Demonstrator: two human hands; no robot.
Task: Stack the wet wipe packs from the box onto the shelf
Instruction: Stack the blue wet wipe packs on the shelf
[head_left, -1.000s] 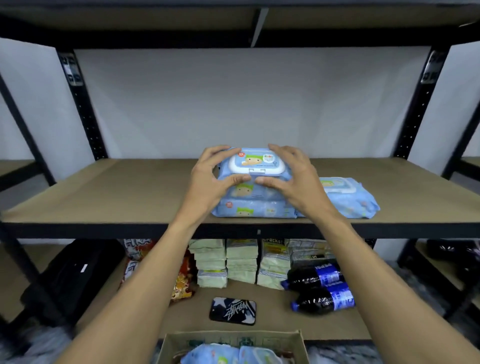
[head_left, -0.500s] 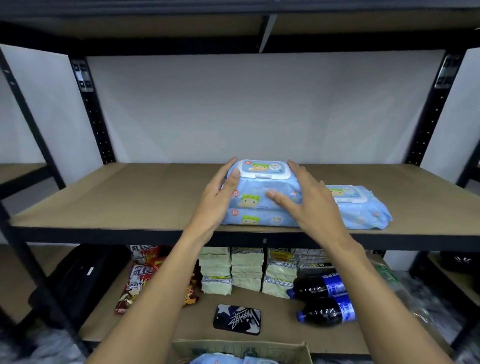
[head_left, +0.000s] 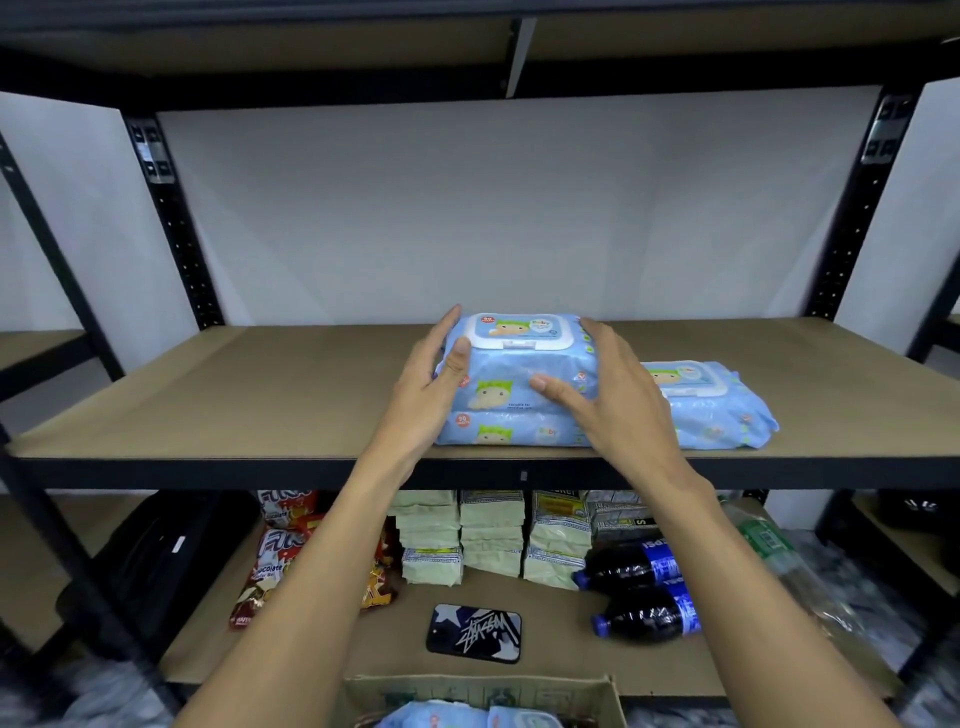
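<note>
Middle shelf (head_left: 260, 395): brown board on a black metal frame with perforated uprights, and a plain white wall (head_left: 519, 208) behind. Near its front edge is a stack of two blue wet wipe packs, the top pack (head_left: 519, 358) lid-up on the lower pack (head_left: 509, 434). A third pack (head_left: 717, 410) lies flat just beside the stack, to the right. The left hand (head_left: 426, 395) and right hand (head_left: 613, 400) flank the top pack, fingers straight along its ends and thumbs on its front face. Lower shelf: snack bags (head_left: 270, 561), pale green packets (head_left: 488, 535), two cola bottles (head_left: 644, 597), a phone (head_left: 474, 633), a black bag (head_left: 150, 561). The cardboard box (head_left: 597, 696) at the bottom edge holds more blue packs (head_left: 467, 717).
</note>
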